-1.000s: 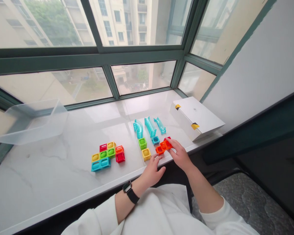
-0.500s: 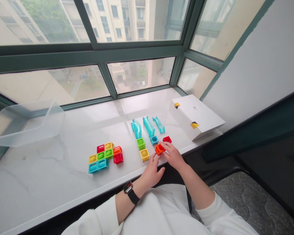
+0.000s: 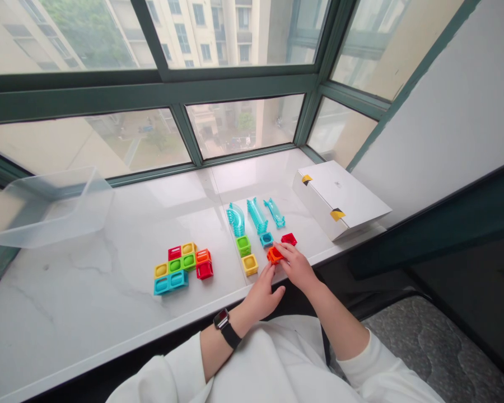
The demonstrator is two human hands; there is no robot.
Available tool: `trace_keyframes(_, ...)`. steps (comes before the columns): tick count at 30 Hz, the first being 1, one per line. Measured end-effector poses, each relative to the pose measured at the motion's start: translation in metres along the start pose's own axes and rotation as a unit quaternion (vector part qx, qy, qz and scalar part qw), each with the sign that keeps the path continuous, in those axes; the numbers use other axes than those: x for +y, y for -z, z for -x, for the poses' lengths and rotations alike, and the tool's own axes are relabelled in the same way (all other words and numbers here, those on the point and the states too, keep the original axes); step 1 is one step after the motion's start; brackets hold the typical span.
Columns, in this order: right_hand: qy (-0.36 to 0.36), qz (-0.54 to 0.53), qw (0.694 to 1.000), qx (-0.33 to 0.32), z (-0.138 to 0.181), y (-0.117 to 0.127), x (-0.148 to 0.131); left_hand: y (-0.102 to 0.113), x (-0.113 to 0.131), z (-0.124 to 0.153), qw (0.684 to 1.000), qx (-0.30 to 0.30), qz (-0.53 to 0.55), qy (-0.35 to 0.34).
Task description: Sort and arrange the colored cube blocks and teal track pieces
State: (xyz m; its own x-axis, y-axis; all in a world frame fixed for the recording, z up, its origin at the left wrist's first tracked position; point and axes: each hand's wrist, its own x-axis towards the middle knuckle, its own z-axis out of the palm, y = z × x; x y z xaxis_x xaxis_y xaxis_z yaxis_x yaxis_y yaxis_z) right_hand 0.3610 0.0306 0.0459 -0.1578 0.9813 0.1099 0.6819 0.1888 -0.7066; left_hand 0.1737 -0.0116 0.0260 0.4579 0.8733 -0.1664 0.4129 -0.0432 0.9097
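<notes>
An orange toy block (image 3: 274, 256) sits near the front edge of the white sill. My right hand (image 3: 296, 266) has its fingertips closed on the block's right side. My left hand (image 3: 262, 296) reaches to its near left side, fingers stretched out and thumb apart; whether they touch the block I cannot tell. Around it are a red block (image 3: 289, 239), a blue block (image 3: 266, 239), a green block (image 3: 243, 245) and a yellow block (image 3: 250, 264). Behind them lie clear blue track pieces: a curved stack (image 3: 236, 218), a straight stack (image 3: 257, 215) and a single piece (image 3: 274, 212).
To the left, several coloured blocks (image 3: 175, 265) stand grouped together. A translucent plastic bin (image 3: 63, 218) is at the far left. A white box (image 3: 346, 193) with yellow-black tabs stands at the right by the wall. Green-framed windows (image 3: 243, 89) border the sill (image 3: 105, 313) behind.
The view has shifted slightly, so everything on the sill appears a little displaced. Both hands stay at the orange block with almost the same pose.
</notes>
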Motion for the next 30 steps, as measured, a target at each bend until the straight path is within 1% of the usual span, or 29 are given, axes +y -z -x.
trace_keyframes(5, -0.009, 0.007, 1.000, -0.001, 0.0002, 0.0002, -0.0035, 0.0004, -0.0006, -0.0004, 1.000, -0.001, -0.003, 0.002)
trace_keyframes(11, -0.006, 0.016, 1.000, 0.006, 0.0015, -0.0016, -0.0033, 0.0012, -0.0020, -0.0003, 1.000, 0.007, -0.008, -0.012)
trace_keyframes(17, -0.013, 0.027, 0.999, 0.016, 0.0022, -0.0048, -0.0017, 0.0012, -0.0016, -0.0010, 1.000, 0.002, -0.016, 0.008)
trace_keyframes(24, -0.006, 0.032, 0.999, 0.024, 0.0026, -0.0053, -0.0014, 0.0018, 0.0003, -0.0013, 1.000, 0.009, -0.013, 0.011)
trace_keyframes(30, 0.003, 0.034, 0.999, 0.023, 0.0028, -0.0051, 0.0006, 0.0017, 0.0000, -0.0015, 1.000, 0.000, -0.022, 0.022)
